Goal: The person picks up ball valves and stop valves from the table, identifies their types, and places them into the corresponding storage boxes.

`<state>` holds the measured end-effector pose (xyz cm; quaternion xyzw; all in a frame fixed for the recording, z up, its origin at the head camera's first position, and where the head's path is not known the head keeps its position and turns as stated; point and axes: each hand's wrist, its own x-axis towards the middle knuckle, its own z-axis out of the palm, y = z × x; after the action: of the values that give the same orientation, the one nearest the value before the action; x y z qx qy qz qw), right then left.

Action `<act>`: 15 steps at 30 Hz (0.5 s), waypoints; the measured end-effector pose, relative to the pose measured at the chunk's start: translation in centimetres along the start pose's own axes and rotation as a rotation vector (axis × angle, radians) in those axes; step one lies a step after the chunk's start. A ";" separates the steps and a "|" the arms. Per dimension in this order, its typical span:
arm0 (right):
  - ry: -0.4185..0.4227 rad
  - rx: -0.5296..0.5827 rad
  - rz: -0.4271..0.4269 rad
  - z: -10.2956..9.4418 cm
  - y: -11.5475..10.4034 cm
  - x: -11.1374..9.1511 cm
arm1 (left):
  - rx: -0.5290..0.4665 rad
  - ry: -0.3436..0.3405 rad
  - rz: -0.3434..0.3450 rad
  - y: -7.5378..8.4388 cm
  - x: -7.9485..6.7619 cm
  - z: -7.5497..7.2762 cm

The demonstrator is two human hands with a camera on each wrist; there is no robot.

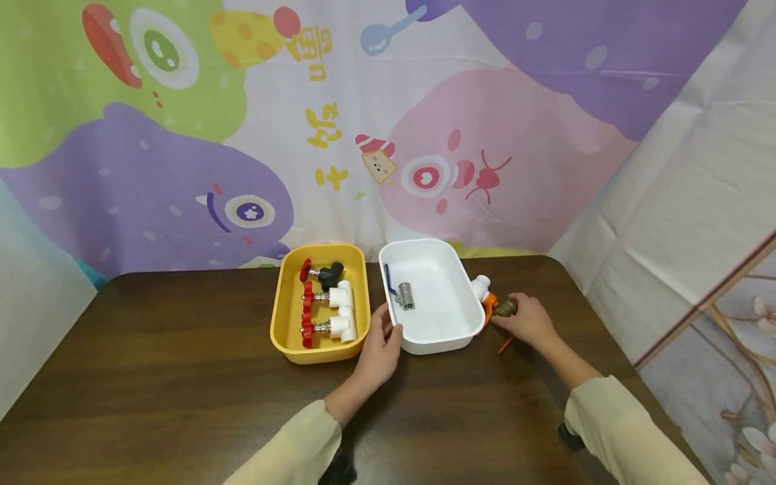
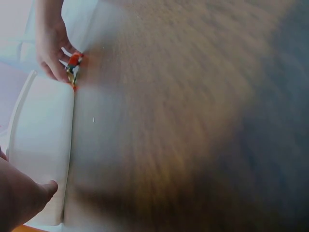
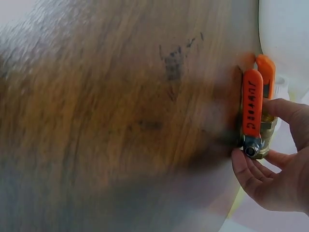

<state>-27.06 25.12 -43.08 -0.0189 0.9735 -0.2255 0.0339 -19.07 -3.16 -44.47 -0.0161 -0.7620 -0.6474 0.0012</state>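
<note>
My left hand (image 1: 378,348) touches the outside of the white tray (image 1: 432,345) at its near left corner. Its thumb lies along the front wall, as the left wrist view shows. Inside that tray lies a metal ball valve (image 1: 406,296) with a blue lever. To the tray's right, my right hand (image 1: 529,319) grips a brass ball valve (image 1: 506,308) between thumb and fingers, low at the table. Its orange lever (image 3: 252,102) faces the right wrist camera. Right beside it is a white plastic valve (image 1: 481,286) with an orange handle, partly hidden by the tray.
A yellow tray (image 1: 282,340) stands left of the white one. It holds two white valves (image 1: 341,296) and a black valve (image 1: 330,275), all with red handwheels. The brown wooden table (image 1: 182,377) meets a printed cloth (image 1: 339,202) at the back.
</note>
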 end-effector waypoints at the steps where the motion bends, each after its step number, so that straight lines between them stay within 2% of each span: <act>1: 0.003 -0.001 0.003 0.1 0.0 0.0 | 0.001 0.001 0.002 -0.1 0.0 0.0; 15: 0.042 0.027 0.004 0.0 -0.2 -0.2 | 0.018 0.001 0.019 -0.2 0.0 -0.1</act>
<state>-26.87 24.96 -43.03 -0.0117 0.9709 -0.2387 0.0143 -19.06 -3.28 -44.64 -0.0229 -0.7677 -0.6403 0.0077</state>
